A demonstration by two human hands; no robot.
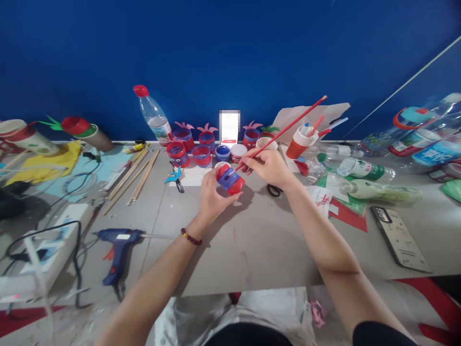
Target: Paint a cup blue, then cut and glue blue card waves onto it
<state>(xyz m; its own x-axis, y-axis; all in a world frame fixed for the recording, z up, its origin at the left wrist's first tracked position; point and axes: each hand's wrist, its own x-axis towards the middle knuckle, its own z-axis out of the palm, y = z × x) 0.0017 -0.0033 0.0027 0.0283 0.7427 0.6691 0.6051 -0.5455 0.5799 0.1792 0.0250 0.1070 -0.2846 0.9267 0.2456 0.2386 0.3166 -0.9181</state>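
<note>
My left hand (pixel 212 194) is wrapped round a small cup (pixel 229 179) painted red and blue, tilted on its side above the table. Between the fingers of my right hand (pixel 268 166) is a long red paintbrush (pixel 288 129), its lower tip at the cup's painted side. Whether the bristles touch the paint is too small to tell. Just behind the hands stand an open jar of blue paint (pixel 223 153) and a jar with a pale lid (pixel 238 153). Several red and blue painted cups (pixel 201 156) stand beside them, some with leaf-like cutouts on top.
A blue glue gun (pixel 120 240) and a white power strip (pixel 59 240) with cables lie at left, near wooden sticks (pixel 131 175). Black-handled scissors (pixel 274 190) lie by my right wrist. Paper cups (pixel 299 143), plastic bottles (pixel 365 169) and a phone (pixel 399 240) are at right.
</note>
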